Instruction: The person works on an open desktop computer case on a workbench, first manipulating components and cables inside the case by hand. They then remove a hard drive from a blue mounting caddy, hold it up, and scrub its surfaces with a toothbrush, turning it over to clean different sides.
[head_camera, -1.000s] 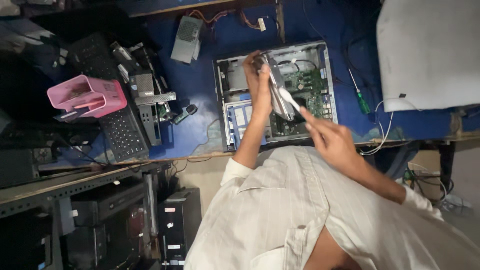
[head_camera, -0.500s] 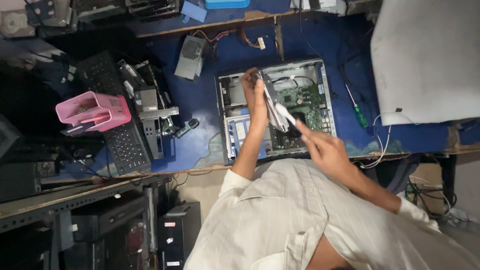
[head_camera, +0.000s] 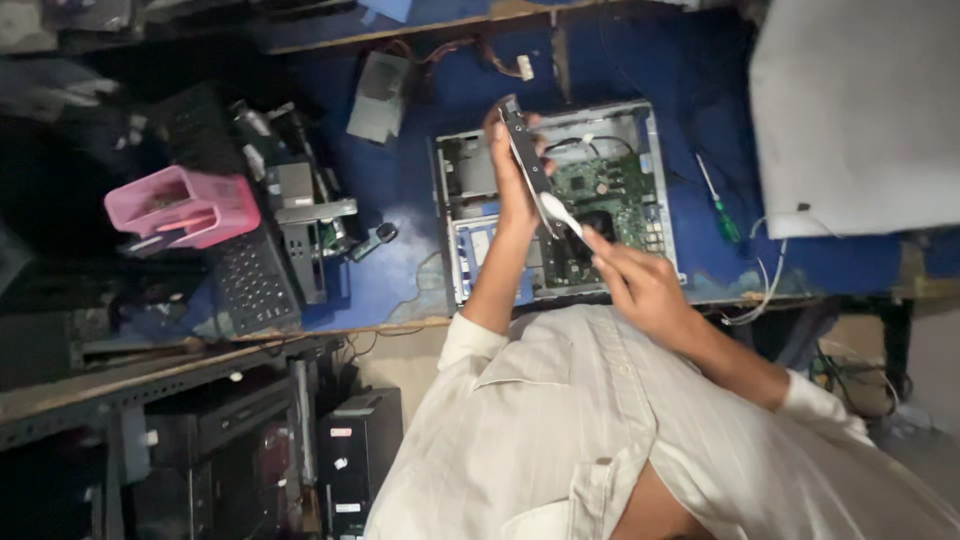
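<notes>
Care lay in keeping the left hand (head_camera: 512, 185) clenched steadily on the dark card (head_camera: 528, 160) above the open computer case (head_camera: 650, 130), while right hand (head_camera: 640, 285) fingers gripped the white brush (head_camera: 560, 213) at the card's five o'clock.

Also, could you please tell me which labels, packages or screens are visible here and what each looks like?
Sticker: small, red and white, on the black tower case under the bench.
Sticker: small, white, lower on that case.
Label: pale rectangle on the blue-white part inside the open computer case.
No screens or packages show.
</notes>
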